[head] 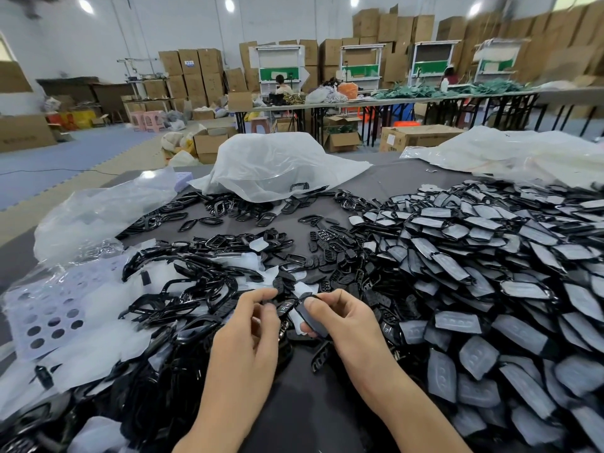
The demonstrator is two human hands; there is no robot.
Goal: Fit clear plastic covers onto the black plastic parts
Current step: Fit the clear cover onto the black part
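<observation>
Head view, right hand (340,317) fingers (315,305) pinching black part (310,318), left hand (251,325) beside

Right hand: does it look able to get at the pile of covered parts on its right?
Probably yes: the pile of covered parts lies close beside the right hand with nothing between. But its fingers grip a black part, so it would likely have to set that down first.
</observation>
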